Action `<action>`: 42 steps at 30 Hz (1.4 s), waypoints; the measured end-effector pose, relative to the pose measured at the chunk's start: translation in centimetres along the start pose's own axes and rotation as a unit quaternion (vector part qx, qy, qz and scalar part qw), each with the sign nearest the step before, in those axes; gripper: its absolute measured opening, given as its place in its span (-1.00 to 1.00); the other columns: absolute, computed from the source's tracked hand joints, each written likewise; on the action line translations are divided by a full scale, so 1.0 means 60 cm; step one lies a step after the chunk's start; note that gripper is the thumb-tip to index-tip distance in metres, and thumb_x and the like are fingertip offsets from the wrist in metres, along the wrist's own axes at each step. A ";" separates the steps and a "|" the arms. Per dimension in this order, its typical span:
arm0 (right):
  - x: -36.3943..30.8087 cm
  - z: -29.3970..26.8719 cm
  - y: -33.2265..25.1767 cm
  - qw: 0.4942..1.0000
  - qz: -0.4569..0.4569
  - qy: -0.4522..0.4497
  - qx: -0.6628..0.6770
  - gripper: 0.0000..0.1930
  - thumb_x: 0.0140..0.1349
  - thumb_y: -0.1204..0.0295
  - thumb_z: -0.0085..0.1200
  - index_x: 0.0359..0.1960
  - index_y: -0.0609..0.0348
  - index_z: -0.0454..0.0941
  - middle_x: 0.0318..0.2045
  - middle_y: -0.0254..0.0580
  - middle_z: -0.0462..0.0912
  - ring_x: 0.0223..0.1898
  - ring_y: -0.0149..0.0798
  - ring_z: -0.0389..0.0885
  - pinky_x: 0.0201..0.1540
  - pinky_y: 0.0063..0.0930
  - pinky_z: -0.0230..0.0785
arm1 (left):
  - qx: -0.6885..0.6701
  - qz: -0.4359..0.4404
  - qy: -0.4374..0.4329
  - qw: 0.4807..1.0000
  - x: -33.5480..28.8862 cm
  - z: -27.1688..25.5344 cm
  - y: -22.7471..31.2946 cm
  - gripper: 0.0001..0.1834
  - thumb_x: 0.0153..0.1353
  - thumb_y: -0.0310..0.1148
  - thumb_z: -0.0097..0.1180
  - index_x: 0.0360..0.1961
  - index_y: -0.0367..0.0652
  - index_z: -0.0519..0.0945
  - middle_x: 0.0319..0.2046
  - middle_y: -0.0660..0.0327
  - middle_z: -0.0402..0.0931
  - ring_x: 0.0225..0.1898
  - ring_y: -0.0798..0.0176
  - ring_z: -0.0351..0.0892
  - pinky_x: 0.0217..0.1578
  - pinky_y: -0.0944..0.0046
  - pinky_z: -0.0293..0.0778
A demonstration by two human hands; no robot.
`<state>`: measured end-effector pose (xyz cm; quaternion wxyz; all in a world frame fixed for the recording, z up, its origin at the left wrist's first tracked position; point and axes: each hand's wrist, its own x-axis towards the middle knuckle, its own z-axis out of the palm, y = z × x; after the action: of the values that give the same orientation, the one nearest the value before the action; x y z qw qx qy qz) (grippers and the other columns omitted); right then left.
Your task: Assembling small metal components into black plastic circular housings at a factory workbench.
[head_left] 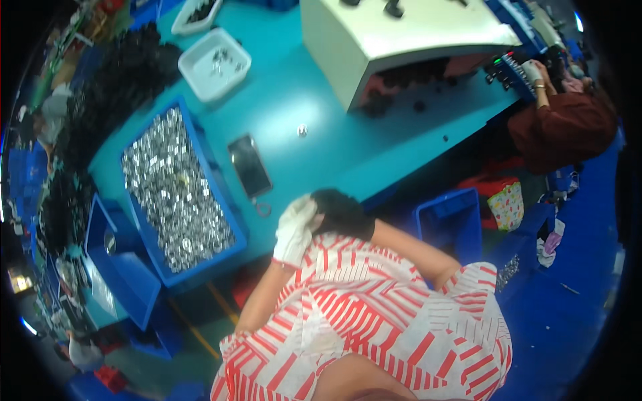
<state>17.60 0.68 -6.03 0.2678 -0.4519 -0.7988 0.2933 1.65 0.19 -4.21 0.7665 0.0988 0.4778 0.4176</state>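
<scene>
Starting at the left, a heap of small black parts (pixel 127 67) is seen piled along the far edge of the teal bench (pixel 321 154). Beside it a long blue plastic bin (pixel 200 273) is filled to its rim with small silver metal parts (pixel 174 194). The bin's near end is set right at the bench edge, so a knock from an arm could tip it or shed parts onto the floor.

Just right of the bin a dark flat phone (pixel 249 165) lies on the bench with a small ring (pixel 263 208) near it. Both could be swept off by a careless move.

The white-gloved left hand (pixel 296 230) is laid against a rounded black object (pixel 342 212), which is held at the bench's near edge. The left fingers are bent over the object's side, though whether a firm grip is made cannot be told. The bare right forearm (pixel 414 247) is led to the object's other side. The right hand is hidden by the object, so the state of its fingers cannot be told.

Since the object is kept over the gap below the bench edge, a slipping glove could let it drop. It might then land near the empty blue plastic crate (pixel 448 220) on the floor.
</scene>
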 end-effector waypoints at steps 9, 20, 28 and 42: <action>-0.001 -0.018 -0.017 0.989 0.093 -0.029 0.108 -0.63 0.04 0.34 0.10 -0.07 0.01 0.41 -0.16 -0.13 0.53 -0.17 -0.07 0.57 -0.16 -0.25 0.42 | 0.216 0.151 -0.031 0.964 -0.008 0.008 -0.005 -0.36 0.06 -0.65 0.08 0.18 -0.34 0.15 -0.10 0.06 0.42 -0.14 0.25 0.47 -0.13 0.35 0.46; 0.021 -0.034 -0.054 0.984 0.115 -0.126 -0.041 -0.73 0.09 0.29 0.02 -0.17 0.06 0.45 -0.28 -0.08 0.56 -0.22 -0.04 0.57 -0.21 -0.18 0.40 | 0.423 0.194 0.002 0.885 -0.017 -0.006 0.010 -0.73 0.14 -0.42 0.07 -0.14 -0.33 0.51 -0.49 0.19 0.55 -0.50 0.40 0.53 -0.44 0.42 0.47; 0.031 -0.033 -0.044 0.983 0.130 -0.129 -0.023 -0.76 0.12 0.23 -0.01 -0.23 0.05 0.43 -0.30 -0.07 0.56 -0.22 -0.04 0.56 -0.24 -0.18 0.39 | 0.418 0.141 0.000 0.897 -0.016 0.008 0.032 -0.70 0.11 -0.34 0.10 -0.17 -0.32 0.52 -0.54 0.18 0.56 -0.51 0.40 0.52 -0.45 0.40 0.43; 0.033 -0.040 -0.008 0.977 0.143 -0.041 0.153 -0.49 0.11 0.28 0.13 0.10 0.16 0.36 -0.11 -0.11 0.55 -0.12 -0.14 0.55 -0.04 -0.34 0.37 | 0.191 0.030 -0.060 0.979 0.005 0.012 0.045 -0.73 0.19 -0.39 0.06 -0.15 -0.37 0.46 -0.45 0.22 0.51 -0.49 0.40 0.50 -0.43 0.46 0.50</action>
<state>18.08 2.78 -3.75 0.2556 -0.5026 -0.6819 0.4659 0.82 2.31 -2.53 0.7480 0.2825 0.4984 0.3351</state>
